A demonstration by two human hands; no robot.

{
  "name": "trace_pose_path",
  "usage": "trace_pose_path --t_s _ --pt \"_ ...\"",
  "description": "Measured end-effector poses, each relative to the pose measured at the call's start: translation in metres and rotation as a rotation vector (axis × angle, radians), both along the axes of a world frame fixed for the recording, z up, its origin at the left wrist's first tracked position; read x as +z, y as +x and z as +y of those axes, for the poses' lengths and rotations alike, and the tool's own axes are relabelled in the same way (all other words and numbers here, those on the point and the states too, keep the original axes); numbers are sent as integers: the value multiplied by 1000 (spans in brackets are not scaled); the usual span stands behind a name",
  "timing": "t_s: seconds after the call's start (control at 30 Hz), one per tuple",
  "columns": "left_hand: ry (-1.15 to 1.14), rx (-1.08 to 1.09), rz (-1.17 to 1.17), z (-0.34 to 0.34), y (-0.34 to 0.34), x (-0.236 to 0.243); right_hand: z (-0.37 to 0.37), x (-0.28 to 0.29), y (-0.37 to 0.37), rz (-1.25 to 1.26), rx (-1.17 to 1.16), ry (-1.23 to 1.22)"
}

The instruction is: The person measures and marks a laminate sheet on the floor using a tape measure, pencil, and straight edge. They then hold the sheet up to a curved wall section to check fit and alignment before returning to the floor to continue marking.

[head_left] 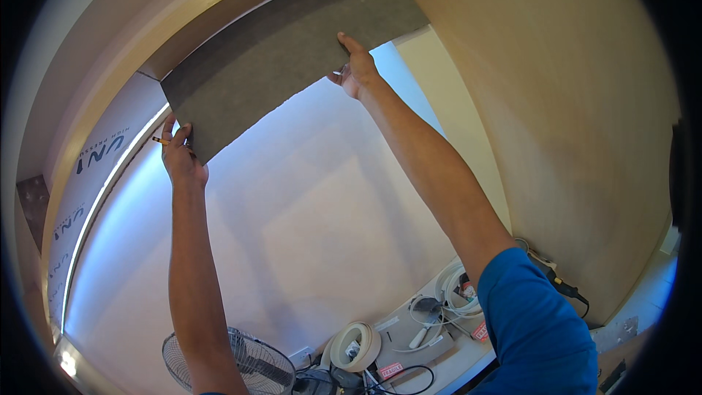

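A large dark grey flat panel (285, 51) is held up overhead against a light wooden cabinet. My left hand (181, 153) grips the panel's lower left corner, with a pencil (159, 140) tucked between its fingers. My right hand (355, 69) holds the panel's lower edge further right, thumb pressed on the face. Both arms reach up from the lower edge; the right one wears a blue sleeve (537, 329).
A tall light wooden side panel (570, 117) stands at the right. A white wall (314, 212) lies behind. Below are a wire-guard fan (241, 362), a roll of tape (356, 345), coiled white cable (453, 285) and tools on a counter.
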State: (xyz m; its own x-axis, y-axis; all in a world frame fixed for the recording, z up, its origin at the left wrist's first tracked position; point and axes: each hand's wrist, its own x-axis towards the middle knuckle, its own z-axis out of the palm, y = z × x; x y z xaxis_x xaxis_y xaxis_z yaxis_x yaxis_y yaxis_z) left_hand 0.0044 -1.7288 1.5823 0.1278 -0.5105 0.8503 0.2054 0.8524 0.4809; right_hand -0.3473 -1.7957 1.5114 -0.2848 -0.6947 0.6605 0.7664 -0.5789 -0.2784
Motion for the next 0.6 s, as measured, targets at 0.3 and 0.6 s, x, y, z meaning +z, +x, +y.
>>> trace_pose_path --t_s 0.3,0.6 --pt "-18 -68 -35 3 14 1 6 5 10 -79 23 -20" --pt "-4 -72 54 10 -1 -3 -7 4 -3 -86 31 -41"
